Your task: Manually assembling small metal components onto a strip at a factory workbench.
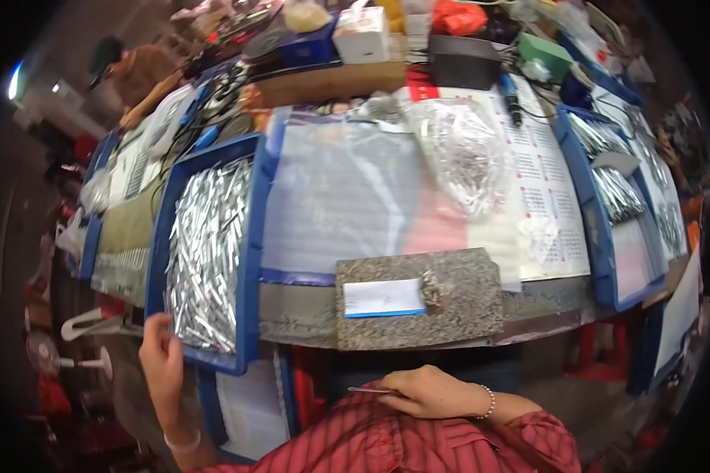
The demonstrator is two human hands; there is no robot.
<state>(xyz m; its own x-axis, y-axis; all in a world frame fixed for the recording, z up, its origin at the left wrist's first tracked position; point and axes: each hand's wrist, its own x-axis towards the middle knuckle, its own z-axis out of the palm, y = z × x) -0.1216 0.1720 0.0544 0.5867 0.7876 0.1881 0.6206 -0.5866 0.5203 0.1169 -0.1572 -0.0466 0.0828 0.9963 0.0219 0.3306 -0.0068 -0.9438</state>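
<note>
My left hand point(162, 352) is at the near left corner of a long blue tray point(252, 236), its fingers loosely bent and apart, with nothing visible in them. The tray is heaped with thin shiny metal pieces point(207, 244). In front of my striped shirt, my right hand point(427, 392) is closed on a slim metal piece point(369, 389) that points left; its exact kind is too small to tell. Beyond that hand, a speckled stone slab point(465, 315) rests at the table edge, bearing a white paper pad with a blue edge point(383, 298) and a small lump point(435, 290).
A clear bag of metal pieces point(465, 158) lies on printed sheets point(548, 205). Another blue tray point(603, 252) with metal bundles stands right. A tissue box point(361, 35) and a dark box point(463, 61) line the back. Another person point(142, 75) works at far left.
</note>
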